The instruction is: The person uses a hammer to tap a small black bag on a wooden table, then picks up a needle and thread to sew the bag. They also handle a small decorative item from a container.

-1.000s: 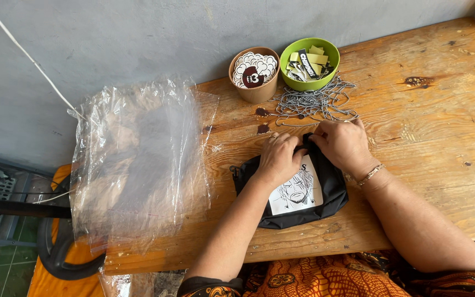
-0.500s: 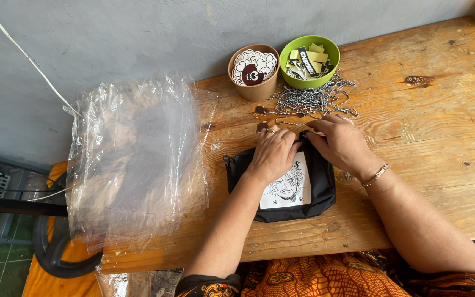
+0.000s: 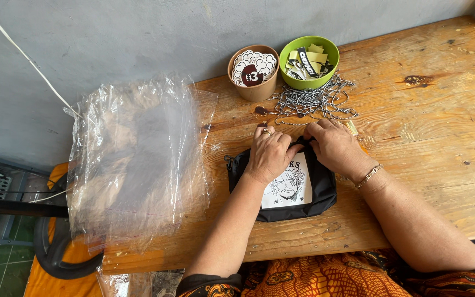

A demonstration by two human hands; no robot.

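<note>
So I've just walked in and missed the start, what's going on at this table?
A person has both hands on a small black pouch with a white picture panel. The left hand and right hand press along its top edge. It lies flat on the wooden table. Beyond it are loose ball chains, a brown cup and a green bowl. Clear plastic bags lie to the left.

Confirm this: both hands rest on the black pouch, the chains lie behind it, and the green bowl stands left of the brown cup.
Wrong on one point: the head view shows the green bowl right of the brown cup. Both hands, left hand and right hand, do rest on the black pouch, chains behind it.
</note>
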